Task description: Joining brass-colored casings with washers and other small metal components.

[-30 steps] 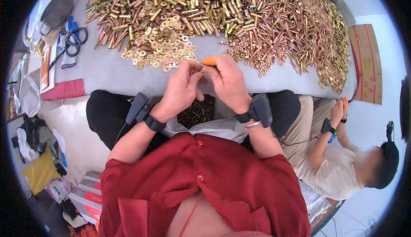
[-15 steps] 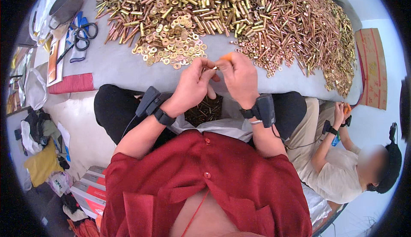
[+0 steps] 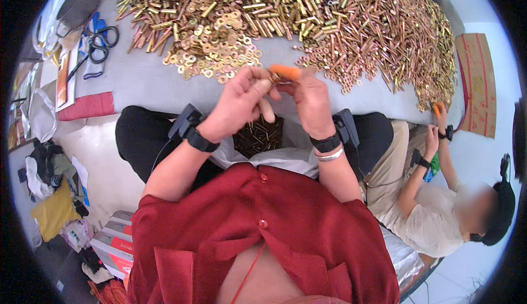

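Note:
My left hand (image 3: 237,102) pinches a small gold-coloured metal part (image 3: 274,77) between thumb and fingertips. A pale finger cover (image 3: 267,110) sits on one of its lower fingers. Close against it, my right hand (image 3: 313,98) has its fingers curled in, and an orange finger cover (image 3: 285,72) lies across the top of the part. Whatever the right fingertips grip is hidden. Beneath both hands, a white bag (image 3: 299,158) in my lap holds dark metal pieces (image 3: 259,139). Just beyond my hands lie gold washers (image 3: 211,51) and small copper-coloured rings (image 3: 351,73).
A large heap of metal tubes (image 3: 307,7) covers the far side of the grey surface (image 3: 132,79). Black-handled scissors (image 3: 97,48) and a dark pan (image 3: 79,4) lie at left. On the right, a co-worker (image 3: 433,216) reaches to the heap's edge; cardboard (image 3: 476,84) stands beyond.
My right hand has turned, so the orange-covered finger now points left across the part. Both hands stay together. The co-worker's far hand has reached out to the heap.

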`<state>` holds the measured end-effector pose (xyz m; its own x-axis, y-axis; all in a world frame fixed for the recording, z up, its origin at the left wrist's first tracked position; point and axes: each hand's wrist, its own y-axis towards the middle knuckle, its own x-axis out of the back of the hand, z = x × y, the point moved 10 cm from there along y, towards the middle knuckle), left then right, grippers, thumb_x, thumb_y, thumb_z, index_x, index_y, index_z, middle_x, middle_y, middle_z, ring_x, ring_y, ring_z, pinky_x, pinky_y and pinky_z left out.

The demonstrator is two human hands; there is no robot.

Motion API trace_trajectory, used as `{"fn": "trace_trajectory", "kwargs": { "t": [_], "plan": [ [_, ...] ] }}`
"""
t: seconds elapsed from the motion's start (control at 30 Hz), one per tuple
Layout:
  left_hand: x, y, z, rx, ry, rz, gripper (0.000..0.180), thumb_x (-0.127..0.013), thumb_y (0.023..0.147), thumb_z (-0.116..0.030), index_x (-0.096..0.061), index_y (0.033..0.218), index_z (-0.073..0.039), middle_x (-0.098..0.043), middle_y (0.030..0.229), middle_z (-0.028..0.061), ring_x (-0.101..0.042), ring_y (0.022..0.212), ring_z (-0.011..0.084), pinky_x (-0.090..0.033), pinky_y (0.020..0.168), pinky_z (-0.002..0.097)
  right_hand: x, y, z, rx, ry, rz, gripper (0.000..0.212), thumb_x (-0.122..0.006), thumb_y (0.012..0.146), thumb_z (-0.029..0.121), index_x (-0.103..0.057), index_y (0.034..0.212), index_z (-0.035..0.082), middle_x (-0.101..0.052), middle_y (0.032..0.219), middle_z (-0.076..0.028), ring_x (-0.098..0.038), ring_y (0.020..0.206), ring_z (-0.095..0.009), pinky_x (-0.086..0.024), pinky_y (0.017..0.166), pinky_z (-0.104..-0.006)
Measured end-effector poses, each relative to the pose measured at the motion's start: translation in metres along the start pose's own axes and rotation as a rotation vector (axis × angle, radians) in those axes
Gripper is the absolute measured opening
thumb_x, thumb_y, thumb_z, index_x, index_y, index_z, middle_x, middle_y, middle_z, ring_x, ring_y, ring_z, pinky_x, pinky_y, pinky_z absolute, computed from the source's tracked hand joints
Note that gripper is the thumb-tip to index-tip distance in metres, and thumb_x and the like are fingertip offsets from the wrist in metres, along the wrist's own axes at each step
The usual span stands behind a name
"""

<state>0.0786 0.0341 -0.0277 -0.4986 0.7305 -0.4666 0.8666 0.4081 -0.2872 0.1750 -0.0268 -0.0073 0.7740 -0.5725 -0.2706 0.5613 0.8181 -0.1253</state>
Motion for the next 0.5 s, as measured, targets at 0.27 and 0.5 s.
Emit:
{"fn": "trace_trajectory", "kwargs": {
  "t": [0.27,0.5],
  "plan": [
    [0.001,-0.004,0.003,0.004,-0.119,0.009,0.023,-0.046,0.099,-0.025,-0.044,0.114,-0.008,-0.062,0.089,0.0053,-0.059,0.051,0.0105,-0.031,0.036,0.0177,-0.016,0.000,0.005,0.023,0.012,-0.019,0.075,-0.019,0.095,0.062,-0.061,0.088,0.000,-0.061,0.083,-0.010,-0.055,0.080,-0.019,-0.042,0.078,-0.0326],
    [0.001,0.001,0.005,0.021,-0.125,0.026,0.021,-0.045,0.099,-0.024,-0.044,0.114,-0.010,-0.062,0.088,0.0042,-0.058,0.050,0.0099,-0.030,0.036,0.0180,0.033,0.002,0.004,0.028,0.066,-0.064,0.061,-0.024,0.099,0.050,-0.057,0.106,-0.002,-0.060,0.103,-0.016,-0.055,0.081,-0.021,-0.043,0.076,-0.0339]
  ]
}}
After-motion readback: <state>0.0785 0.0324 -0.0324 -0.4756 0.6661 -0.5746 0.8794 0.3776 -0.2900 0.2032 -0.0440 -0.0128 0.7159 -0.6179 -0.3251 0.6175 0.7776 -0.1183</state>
